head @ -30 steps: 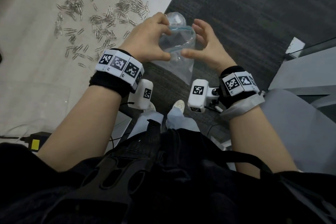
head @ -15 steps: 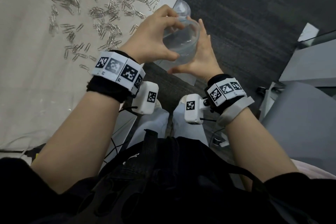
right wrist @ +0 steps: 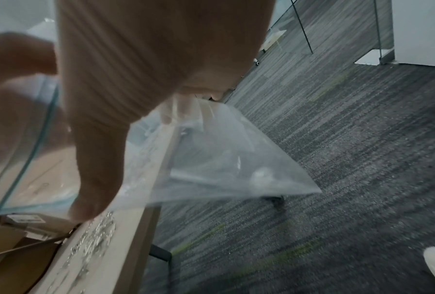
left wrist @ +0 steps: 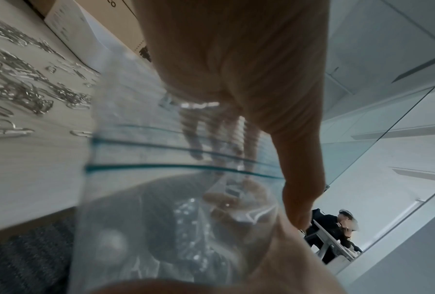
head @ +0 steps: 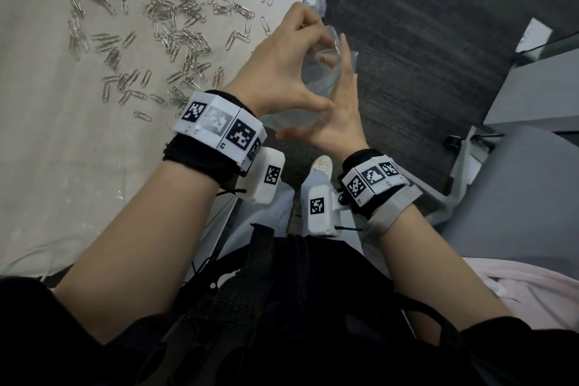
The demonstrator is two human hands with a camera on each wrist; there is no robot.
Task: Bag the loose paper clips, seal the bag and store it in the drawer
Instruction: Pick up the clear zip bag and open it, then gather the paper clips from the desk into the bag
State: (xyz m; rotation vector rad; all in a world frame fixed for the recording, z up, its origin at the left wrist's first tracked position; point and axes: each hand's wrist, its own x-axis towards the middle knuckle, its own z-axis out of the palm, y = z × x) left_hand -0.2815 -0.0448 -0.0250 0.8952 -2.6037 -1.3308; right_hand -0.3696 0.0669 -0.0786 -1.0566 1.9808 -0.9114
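Many silver paper clips [head: 175,28] lie scattered over the pale table [head: 47,166]; they also show in the wrist views [left wrist: 22,95] [right wrist: 93,234]. Just off the table's right edge I hold a clear zip bag [head: 316,78] with a teal seal strip [left wrist: 161,166]. My left hand [head: 282,72] grips the bag's mouth from the left, fingers curled over the rim. My right hand [head: 338,116] lies against the bag's right side with straight fingers and the thumb spread out. The bag's body [right wrist: 224,159] hangs over the carpet and looks empty.
Dark grey carpet [head: 423,41] lies below the bag. A grey chair [head: 517,197] stands at the right, near a glass partition. Cardboard boxes [right wrist: 15,248] sit by the table's far end. Another person [left wrist: 332,228] sits far off. My shoe [head: 321,164] is below.
Both hands carried the bag up and left, closer to the table edge. My right hand went from a curled pinch on the bag to lying flat against it.
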